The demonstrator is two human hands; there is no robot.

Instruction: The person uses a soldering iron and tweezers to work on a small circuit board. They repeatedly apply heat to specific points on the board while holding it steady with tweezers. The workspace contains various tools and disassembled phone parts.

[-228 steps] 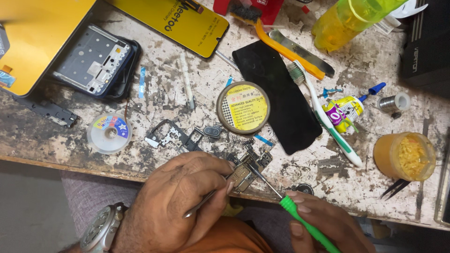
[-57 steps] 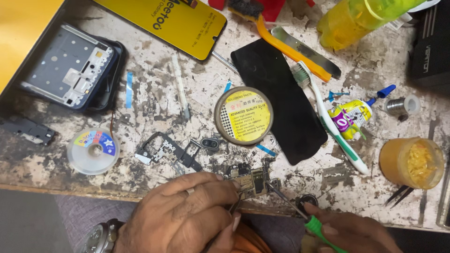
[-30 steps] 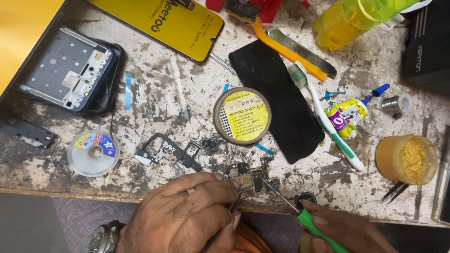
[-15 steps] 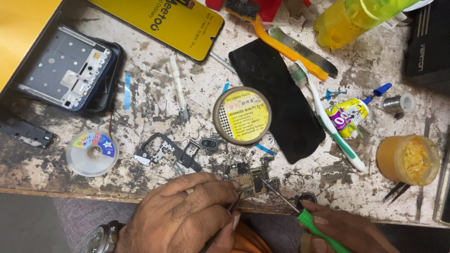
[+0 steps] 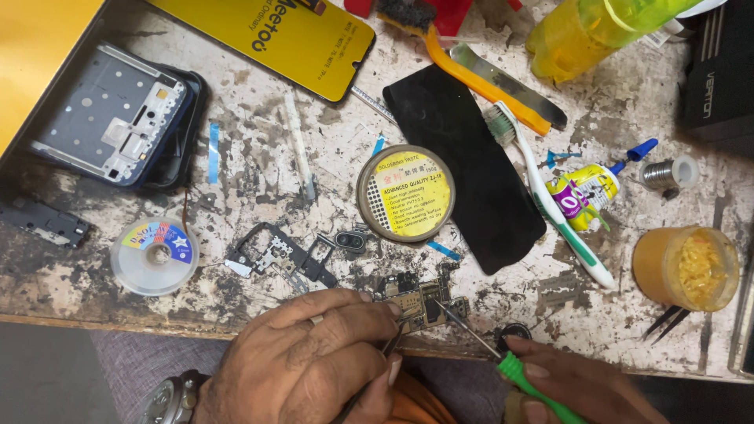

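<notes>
A small phone circuit board (image 5: 424, 300) lies at the near edge of a stained workbench (image 5: 259, 173). My left hand (image 5: 314, 365) rests at the board's left side, its fingers closed on thin metal tweezers (image 5: 386, 351) that touch the board. My right hand (image 5: 577, 385) grips a green-handled tool (image 5: 528, 378) whose thin metal tip (image 5: 459, 322) points onto the board from the right. A wristwatch (image 5: 169, 400) sits on my left wrist.
A round tin of solder paste (image 5: 405, 193) stands behind the board, beside a black phone panel (image 5: 463, 161). A phone frame (image 5: 118, 118), solder-wick spool (image 5: 154, 255), black bracket (image 5: 279, 255), toothbrush (image 5: 550, 200), glue tube (image 5: 585, 192), amber jar (image 5: 687, 267) and yellow bottle (image 5: 597, 31) lie around.
My right hand and the green-handled tool have shifted slightly; the tip now rests on the board's right side. My left hand stays on the board with the tweezers.
</notes>
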